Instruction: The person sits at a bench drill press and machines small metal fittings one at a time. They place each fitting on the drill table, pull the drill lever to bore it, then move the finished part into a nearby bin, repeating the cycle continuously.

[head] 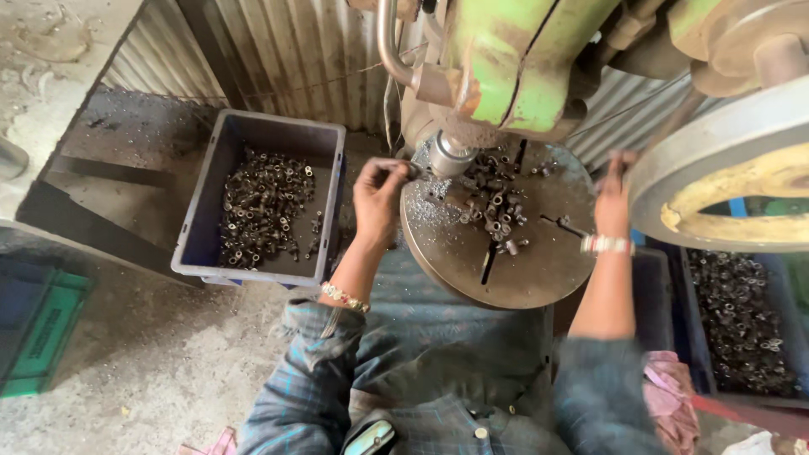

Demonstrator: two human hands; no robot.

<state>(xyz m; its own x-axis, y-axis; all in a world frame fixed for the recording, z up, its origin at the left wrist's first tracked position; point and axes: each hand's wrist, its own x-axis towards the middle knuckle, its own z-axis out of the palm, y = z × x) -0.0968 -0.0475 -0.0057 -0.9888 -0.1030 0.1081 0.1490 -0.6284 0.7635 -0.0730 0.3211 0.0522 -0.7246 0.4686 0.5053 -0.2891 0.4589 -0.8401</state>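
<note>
The left hand (377,198) pinched a small metal nut (412,171) beside the drill spindle (448,156), best seated squarely, while the right hand (613,198), blurred, grip unclear, reached the flywheel (725,168).

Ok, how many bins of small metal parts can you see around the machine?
2. One bin sits on the floor left of the round table, near the left hand. The other bin is at the right, partly hidden under the big wheel.

2 hands (377,195) (613,198), 2 bins (202,227) (792,337), 1 round table (522,270)
</note>
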